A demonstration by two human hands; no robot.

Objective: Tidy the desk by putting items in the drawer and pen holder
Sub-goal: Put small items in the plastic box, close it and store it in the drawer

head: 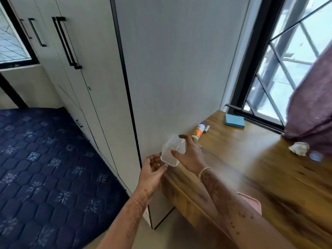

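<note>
A clear square plastic container (pixel 169 155) is held tilted above the left end of the wooden desk (pixel 251 168). My right hand (pixel 190 155) grips it from the right, with fingers over its rim and side. My left hand (pixel 152 169) is cupped under its lower left corner, fingers relaxed, just touching or close to it. Behind the container, a glue stick (pixel 197 132) and a small white tube (pixel 206 128) lie against the wardrobe side. A blue sticky-note pad (pixel 234 120) lies near the window. A crumpled white paper (pixel 299 148) and a small blue round thing (pixel 315 156) sit at the right.
A tall white wardrobe (pixel 161 69) stands to the left of the desk. A blue patterned mattress (pixel 45 159) lies at the lower left. A pink object (pixel 255 203) shows behind my right forearm. A purple curtain (pixel 309 105) hangs over the window at the right.
</note>
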